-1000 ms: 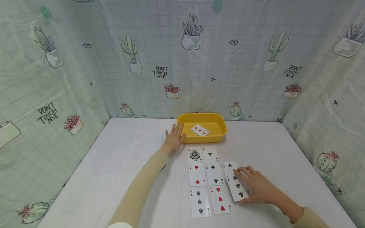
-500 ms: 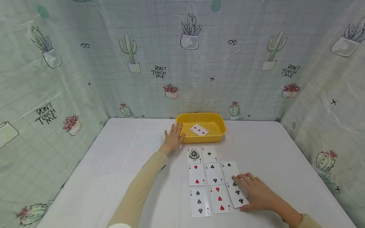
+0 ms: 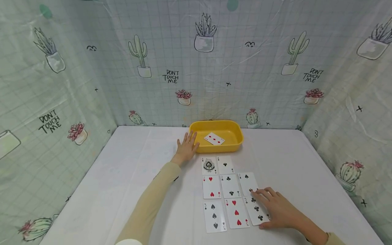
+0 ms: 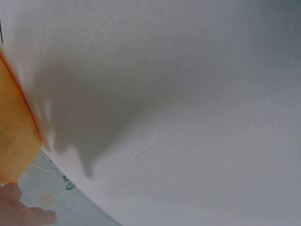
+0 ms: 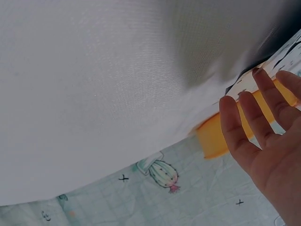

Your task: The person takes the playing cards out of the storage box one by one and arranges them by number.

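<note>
My right hand [image 3: 279, 210] holds a three of clubs playing card [image 3: 256, 213] near its right side, forefinger at the top edge and thumb at the bottom. That card lies just below a two of spades [image 3: 246, 181], seemingly at its lower edge. Left of it is a three of hearts [image 3: 237, 212]. With fingers spread, my left hand [image 3: 185, 149] rests against the left side of a yellow tray [image 3: 220, 149]. The left wrist view shows only some fingertips [image 4: 28, 215] beside the tray. In the right wrist view the fingers [image 5: 231, 122] are slightly bent.
Face-up cards form rows: an ace of spades [image 3: 209, 166], ace of clubs [image 3: 225, 165], two of hearts [image 3: 211, 186], two of clubs [image 3: 230, 186] and three of spades [image 3: 214, 215]. A diamond card [image 3: 214, 139] lies in the tray. A patterned curtain [image 3: 226, 68] surrounds the white table [image 3: 137, 163].
The three of clubs has moved down, off most of the two of spades, and sits beside the three of hearts. My right hand moved with it; the left hand stayed at the tray.
</note>
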A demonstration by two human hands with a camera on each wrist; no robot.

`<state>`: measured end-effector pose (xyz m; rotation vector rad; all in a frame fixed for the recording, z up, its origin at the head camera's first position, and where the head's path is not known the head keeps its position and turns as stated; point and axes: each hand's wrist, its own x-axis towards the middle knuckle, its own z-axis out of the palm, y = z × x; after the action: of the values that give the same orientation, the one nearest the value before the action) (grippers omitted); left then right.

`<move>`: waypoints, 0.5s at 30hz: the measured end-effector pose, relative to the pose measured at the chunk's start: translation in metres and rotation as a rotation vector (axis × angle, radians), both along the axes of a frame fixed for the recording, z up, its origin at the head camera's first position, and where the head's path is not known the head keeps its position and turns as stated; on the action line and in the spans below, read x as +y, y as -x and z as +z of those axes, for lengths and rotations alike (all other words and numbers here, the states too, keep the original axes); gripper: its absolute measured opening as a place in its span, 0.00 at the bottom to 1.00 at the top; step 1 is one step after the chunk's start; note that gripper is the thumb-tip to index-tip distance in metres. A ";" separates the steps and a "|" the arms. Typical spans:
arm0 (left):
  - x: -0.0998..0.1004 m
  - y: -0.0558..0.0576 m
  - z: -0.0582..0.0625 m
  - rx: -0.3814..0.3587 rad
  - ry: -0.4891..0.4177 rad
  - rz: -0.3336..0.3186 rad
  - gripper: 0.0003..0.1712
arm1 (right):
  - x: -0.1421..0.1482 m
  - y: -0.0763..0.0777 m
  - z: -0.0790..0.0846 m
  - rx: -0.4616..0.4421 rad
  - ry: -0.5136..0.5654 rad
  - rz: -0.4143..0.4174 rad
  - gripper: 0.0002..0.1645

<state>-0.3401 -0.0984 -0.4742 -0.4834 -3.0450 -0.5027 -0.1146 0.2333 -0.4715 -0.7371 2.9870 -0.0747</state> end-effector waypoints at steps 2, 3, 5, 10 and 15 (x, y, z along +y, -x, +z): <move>0.000 0.000 0.000 -0.001 -0.006 -0.003 0.33 | 0.000 0.000 0.000 -0.001 -0.002 0.002 0.64; 0.000 0.000 0.000 -0.001 -0.009 -0.005 0.33 | 0.000 0.000 0.000 -0.004 0.000 0.003 0.64; 0.000 0.000 0.000 -0.003 -0.005 -0.006 0.33 | 0.000 0.001 0.001 -0.008 -0.006 0.001 0.64; 0.000 0.001 0.000 -0.002 -0.001 -0.009 0.33 | 0.000 0.000 0.002 0.001 -0.016 0.000 0.64; 0.000 0.001 0.001 0.001 -0.024 -0.016 0.33 | -0.001 0.002 0.004 0.006 -0.026 0.000 0.64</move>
<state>-0.3409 -0.0987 -0.4736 -0.5069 -3.0328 -0.5380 -0.1165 0.2320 -0.4674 -0.7366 2.9875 -0.0329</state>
